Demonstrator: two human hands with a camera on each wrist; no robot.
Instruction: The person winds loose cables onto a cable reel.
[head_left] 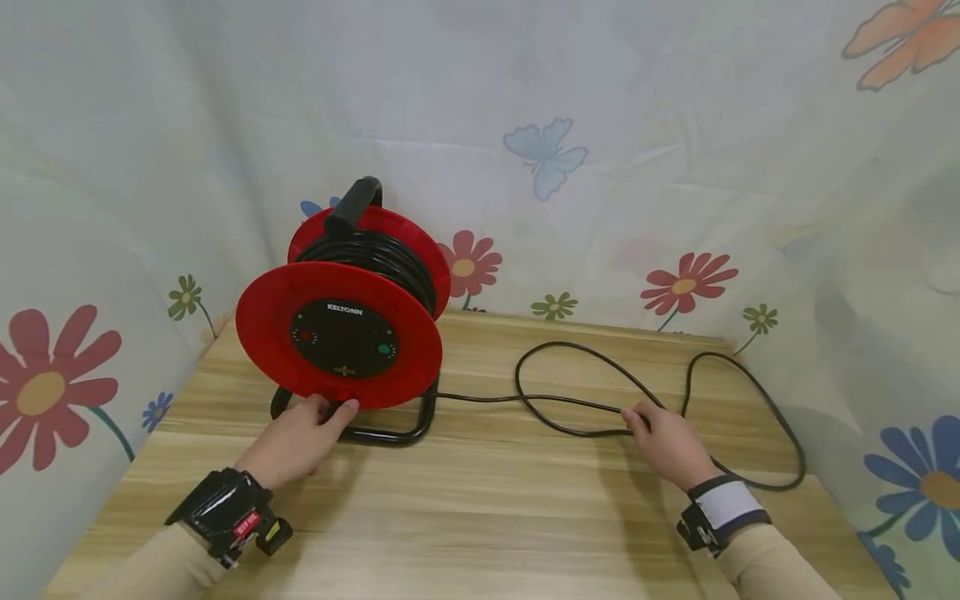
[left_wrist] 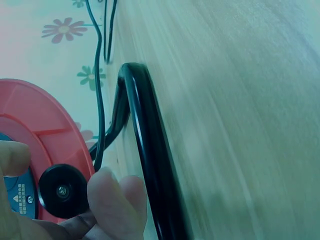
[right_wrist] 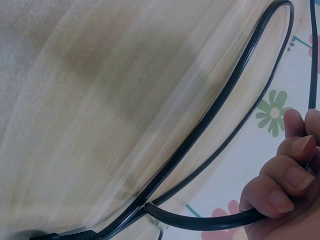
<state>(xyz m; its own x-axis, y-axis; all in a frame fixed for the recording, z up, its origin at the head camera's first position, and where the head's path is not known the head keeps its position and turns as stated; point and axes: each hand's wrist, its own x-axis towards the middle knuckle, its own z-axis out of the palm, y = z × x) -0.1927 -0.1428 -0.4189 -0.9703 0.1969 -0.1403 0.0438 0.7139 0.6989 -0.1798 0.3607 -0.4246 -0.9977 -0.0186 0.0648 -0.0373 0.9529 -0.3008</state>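
A red cable reel [head_left: 255, 333] with black cable wound between its discs stands on the left of the wooden table. Low on its front disc, my left hand [head_left: 296, 437] holds the round black crank knob [left_wrist: 62, 191], fingers about it in the left wrist view. From the reel a black cable [head_left: 480, 399] runs rightward to my right hand [head_left: 667, 442]. In the right wrist view, the curled fingers of that hand grip the cable [right_wrist: 215, 223]. Beyond the grip, loose cable lies in loops on the table.
The reel rests on a black tubular stand [head_left: 390, 437] and has a black carry handle [head_left: 354, 204] on top. Flower-printed white cloth [head_left: 600, 233] encloses the wooden table [head_left: 510, 517] at the back and sides. A dark ribbed cable end [right_wrist: 75, 235] shows at the right wrist view's bottom edge.
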